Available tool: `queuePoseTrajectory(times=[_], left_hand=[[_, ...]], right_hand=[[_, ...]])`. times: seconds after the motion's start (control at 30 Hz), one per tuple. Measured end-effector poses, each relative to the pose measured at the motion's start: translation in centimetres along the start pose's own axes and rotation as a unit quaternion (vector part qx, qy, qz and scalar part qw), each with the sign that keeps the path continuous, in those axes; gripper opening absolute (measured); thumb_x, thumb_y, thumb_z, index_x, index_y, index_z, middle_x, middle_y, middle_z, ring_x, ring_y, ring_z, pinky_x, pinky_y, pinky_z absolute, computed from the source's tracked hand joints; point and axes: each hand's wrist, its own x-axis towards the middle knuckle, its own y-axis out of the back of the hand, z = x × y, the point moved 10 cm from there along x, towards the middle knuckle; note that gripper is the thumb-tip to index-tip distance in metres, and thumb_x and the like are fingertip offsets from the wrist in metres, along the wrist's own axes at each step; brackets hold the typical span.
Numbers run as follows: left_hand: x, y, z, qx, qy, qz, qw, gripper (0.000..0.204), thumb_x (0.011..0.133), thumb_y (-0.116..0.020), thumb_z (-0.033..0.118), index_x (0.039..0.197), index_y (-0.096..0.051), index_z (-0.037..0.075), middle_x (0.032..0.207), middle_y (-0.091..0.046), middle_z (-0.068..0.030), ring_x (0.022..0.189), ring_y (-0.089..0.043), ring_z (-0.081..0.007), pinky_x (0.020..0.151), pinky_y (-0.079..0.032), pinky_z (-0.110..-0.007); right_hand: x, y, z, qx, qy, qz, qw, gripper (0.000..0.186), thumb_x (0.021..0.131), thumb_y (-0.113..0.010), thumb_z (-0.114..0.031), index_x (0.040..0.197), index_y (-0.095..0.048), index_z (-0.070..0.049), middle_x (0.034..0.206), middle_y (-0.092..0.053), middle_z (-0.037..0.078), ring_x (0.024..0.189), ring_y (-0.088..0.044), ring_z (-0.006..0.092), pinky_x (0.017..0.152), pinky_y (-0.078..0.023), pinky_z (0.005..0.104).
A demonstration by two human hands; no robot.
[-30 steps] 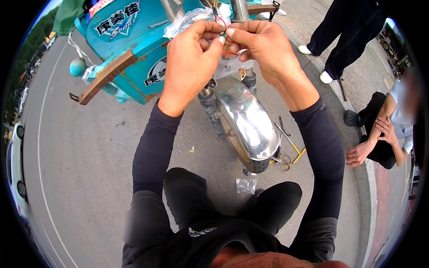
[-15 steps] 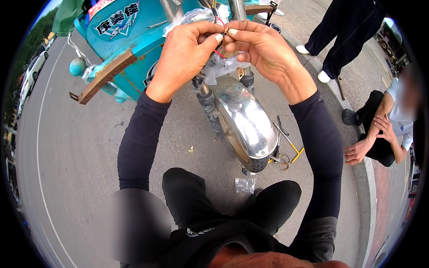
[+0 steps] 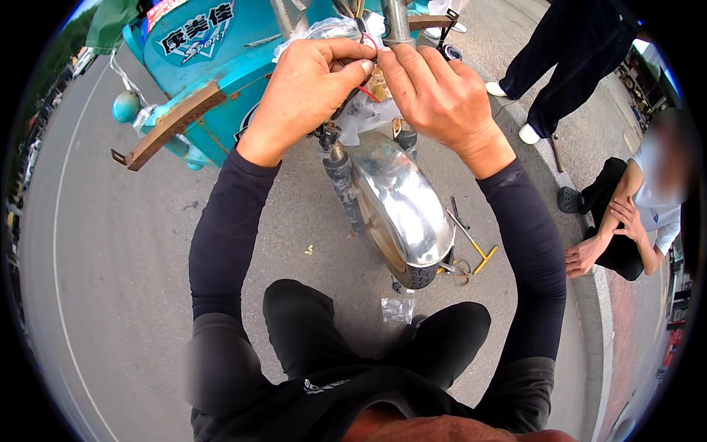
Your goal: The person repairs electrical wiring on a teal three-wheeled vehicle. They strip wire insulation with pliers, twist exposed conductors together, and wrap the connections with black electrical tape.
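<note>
At the front of a turquoise three-wheeled vehicle [image 3: 184, 96], my two hands meet above its front wheel. My left hand [image 3: 313, 88] pinches a thin red wire [image 3: 369, 41] between thumb and index finger. Fingertips of my right hand [image 3: 442, 96] press together at the same wire, just right of the left ones; the exact joint is hidden behind them. A loop of red wire [image 3: 369, 93] shows below. Clear plastic sheeting [image 3: 361, 118] hangs around the wires. Beneath lie the fork leg [image 3: 343, 177] and the shiny metal mudguard [image 3: 405, 199] over the black tyre [image 3: 423, 277].
A yellow-handled tool [image 3: 484, 259] and scissors [image 3: 462, 272] lie on the ground right of the wheel, with a small plastic bag [image 3: 398, 310] nearer me. A rusty bracket [image 3: 177, 125] juts out left. One person sits on the kerb [image 3: 600, 317]; another stands beyond.
My right hand has turned over, its back now facing up and its fingers folded down at the wire. My left hand keeps its pinch, shifted slightly.
</note>
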Motion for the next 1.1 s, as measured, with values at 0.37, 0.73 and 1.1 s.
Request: queuePoseTrajectory(times=[0.37,0.73,1.1], left_hand=[[-0.6,0.3,0.5,0.071,-0.024,-0.01,0.997,0.026,0.095,-0.067,0.011,0.119,-0.072,0.0,0.097,-0.074,-0.0049,0.086,-0.065,-0.0067,0.076,-0.053,-0.024],[-0.3,0.0,0.2,-0.006,0.003,-0.029,1.0,0.028,0.096,-0.065,0.011,0.118,-0.07,-0.005,0.101,-0.074,-0.0072,0.092,-0.068,-0.0097,0.083,-0.055,-0.024],[-0.7,0.6,0.7,0.077,-0.019,-0.027,0.996,0.028,0.095,-0.066,0.011,0.119,-0.071,-0.003,0.101,-0.074,-0.0075,0.09,-0.068,-0.0097,0.08,-0.055,-0.024]], right_hand=[[-4.7,-9.2,2.7,0.717,-0.45,-0.23,0.48,0.029,0.101,-0.06,-0.028,0.101,-0.068,-0.001,0.072,-0.064,0.001,0.06,-0.064,0.0109,0.047,-0.043,0.0244],[0.3,1.0,-0.4,-0.032,0.051,0.09,0.994,0.017,0.082,-0.068,-0.02,0.096,-0.067,-0.011,0.079,-0.057,-0.005,0.068,-0.058,0.0088,0.049,-0.041,0.0231],[-4.4,-9.5,2.1,0.729,-0.52,-0.216,0.389,0.028,0.1,-0.062,-0.027,0.095,-0.067,0.001,0.074,-0.062,0.001,0.059,-0.059,0.0094,0.049,-0.042,0.024]])
